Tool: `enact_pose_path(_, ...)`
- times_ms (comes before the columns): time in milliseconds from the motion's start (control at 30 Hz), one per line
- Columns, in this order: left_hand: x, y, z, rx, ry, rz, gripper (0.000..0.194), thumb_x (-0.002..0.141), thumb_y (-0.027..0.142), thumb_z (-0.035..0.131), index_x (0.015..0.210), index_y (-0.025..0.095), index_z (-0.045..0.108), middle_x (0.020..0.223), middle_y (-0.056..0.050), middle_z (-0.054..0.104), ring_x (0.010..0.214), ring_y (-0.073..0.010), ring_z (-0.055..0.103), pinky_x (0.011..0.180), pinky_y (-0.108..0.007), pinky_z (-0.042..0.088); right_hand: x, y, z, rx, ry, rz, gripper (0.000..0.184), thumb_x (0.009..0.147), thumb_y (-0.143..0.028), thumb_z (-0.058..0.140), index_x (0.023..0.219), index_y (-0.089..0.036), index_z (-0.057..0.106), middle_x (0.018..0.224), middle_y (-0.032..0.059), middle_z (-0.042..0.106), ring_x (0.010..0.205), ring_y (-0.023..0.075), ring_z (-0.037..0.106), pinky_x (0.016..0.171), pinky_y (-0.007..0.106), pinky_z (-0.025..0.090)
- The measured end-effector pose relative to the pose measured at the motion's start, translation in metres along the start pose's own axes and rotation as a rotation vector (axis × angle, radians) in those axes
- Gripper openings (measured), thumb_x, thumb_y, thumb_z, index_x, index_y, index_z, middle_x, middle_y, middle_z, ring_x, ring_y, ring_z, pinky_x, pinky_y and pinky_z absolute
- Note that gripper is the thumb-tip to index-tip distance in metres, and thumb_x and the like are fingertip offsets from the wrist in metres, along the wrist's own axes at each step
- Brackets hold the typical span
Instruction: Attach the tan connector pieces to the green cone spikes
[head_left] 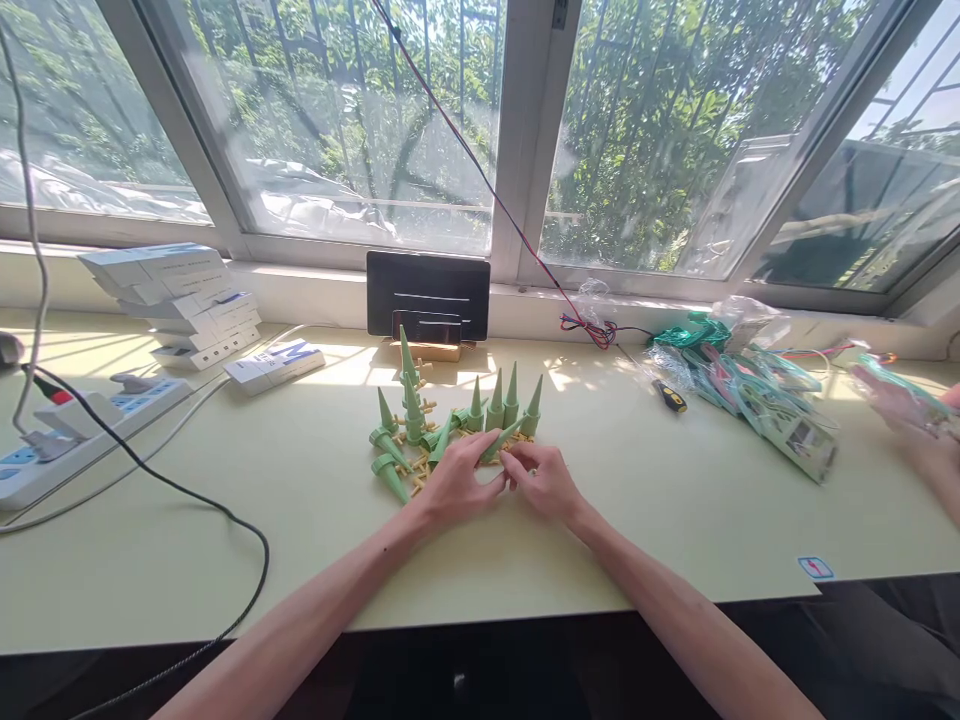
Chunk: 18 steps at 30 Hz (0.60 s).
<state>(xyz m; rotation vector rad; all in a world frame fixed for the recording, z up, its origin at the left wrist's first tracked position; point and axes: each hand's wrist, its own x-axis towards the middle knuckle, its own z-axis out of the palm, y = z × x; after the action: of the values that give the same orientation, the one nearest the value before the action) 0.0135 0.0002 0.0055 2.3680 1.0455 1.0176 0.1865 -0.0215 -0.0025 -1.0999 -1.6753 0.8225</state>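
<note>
My left hand (pixel 463 480) is closed around a green plant watering spike (pixel 501 440), whose tip slants up to the right. Close against it, my right hand (pixel 546 484) pinches at the spike's near end; whatever its fingertips hold is hidden. Behind my hands several like spikes stand upright, among them one green spike (pixel 532 410) on the right and a stacked green column (pixel 411 395) on the left. Other spikes, such as the green one (pixel 390 478) at front left, lie on their sides. Small yellow valve-like pieces (pixel 429 407) are scattered between them.
A tablet (pixel 428 297) leans on a wooden stand at the window. White boxes (pixel 176 300) and a power strip (pixel 90 435) with cables occupy the left. Rightward lie a black-yellow tool (pixel 670 396) and bagged packets (pixel 750 395). Another person's hand (pixel 904 405) shows at far right.
</note>
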Motion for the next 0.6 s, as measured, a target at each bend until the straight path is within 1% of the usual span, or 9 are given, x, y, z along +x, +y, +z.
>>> enact_pose_path(167, 0.0010, 0.0004, -0.0002, -0.002, 0.020, 0.015, 0.047, 0.079, 0.022, 0.065, 0.125, 0.018, 0.061, 0.108, -0.008, 0.071, 0.085, -0.0216, 0.068, 0.076, -0.033, 0.056, 0.0012, -0.0011, 0.0002, 0.043, -0.010, 0.035, 0.035, 0.094, -0.038, 0.053, 0.066, -0.018, 0.059, 0.056, 0.0011, 0.059, 0.051, 0.0155, 0.059, 0.051, 0.026, 0.045)
enact_pose_path(267, 0.0009, 0.0001, -0.0001, 0.007, 0.019, 0.009, 0.045, 0.078, 0.022, 0.065, 0.123, 0.018, 0.062, 0.105, -0.008, 0.071, 0.085, -0.0218, 0.068, 0.076, -0.033, 0.056, 0.0016, -0.0014, 0.0005, 0.080, -0.017, 0.051, 0.035, 0.094, -0.040, 0.054, 0.066, -0.018, 0.058, 0.057, 0.0015, 0.059, 0.052, 0.0160, 0.059, 0.052, 0.027, 0.047)
enact_pose_path(400, 0.0001, -0.0013, 0.0003, 0.020, 0.020, -0.008, 0.050, 0.078, 0.024, 0.066, 0.127, 0.016, 0.060, 0.107, -0.010, 0.071, 0.087, -0.0229, 0.068, 0.075, -0.034, 0.056, 0.0020, 0.0000, 0.0008, 0.128, -0.031, 0.073, 0.036, 0.094, -0.041, 0.054, 0.065, -0.019, 0.057, 0.057, 0.0014, 0.059, 0.053, 0.0162, 0.060, 0.053, 0.027, 0.048)
enact_pose_path(600, -0.0001, -0.0029, 0.0015, 0.024, 0.032, 0.006, 0.049, 0.078, 0.025, 0.067, 0.126, 0.016, 0.060, 0.106, -0.009, 0.071, 0.086, -0.0229, 0.068, 0.074, -0.033, 0.056, 0.0024, 0.0028, 0.0008, 0.168, -0.053, 0.093, 0.038, 0.095, -0.043, 0.053, 0.065, -0.019, 0.057, 0.057, 0.0012, 0.060, 0.053, 0.0157, 0.060, 0.054, 0.027, 0.048)
